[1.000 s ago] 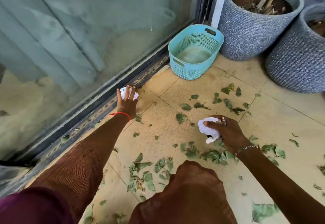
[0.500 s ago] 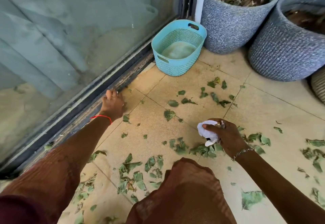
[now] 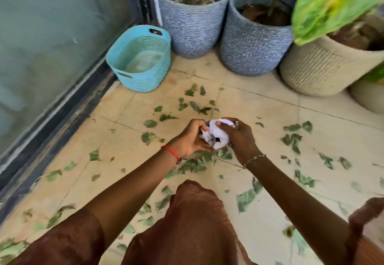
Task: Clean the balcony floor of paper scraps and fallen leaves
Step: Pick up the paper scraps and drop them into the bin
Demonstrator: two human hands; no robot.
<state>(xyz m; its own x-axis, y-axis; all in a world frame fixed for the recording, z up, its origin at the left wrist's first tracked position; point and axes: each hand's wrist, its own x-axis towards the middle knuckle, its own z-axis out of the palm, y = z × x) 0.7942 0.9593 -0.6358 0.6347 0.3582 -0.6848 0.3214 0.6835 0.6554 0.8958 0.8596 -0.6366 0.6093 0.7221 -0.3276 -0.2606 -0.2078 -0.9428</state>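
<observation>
Left hand [image 3: 190,138] and right hand [image 3: 239,138] meet above tiled floor [image 3: 259,102], fingers of both curled tight around crumpled white paper scraps [image 3: 216,134] between them; green leaf bits [image 3: 194,164] scattered on tiles below; empty turquoise basket [image 3: 143,81] near glass door, well apart from hands

Floor [image 3: 259,106]: beige tiles, filling the centre and right of the frame.
Leaves [image 3: 193,165]: torn green bits scattered across the tiles.
Basket [image 3: 139,61]: turquoise, upper left, beside the door track.
Pots: two blue-grey [image 3: 193,25] [image 3: 253,48], one beige [image 3: 324,71], along the top.
</observation>
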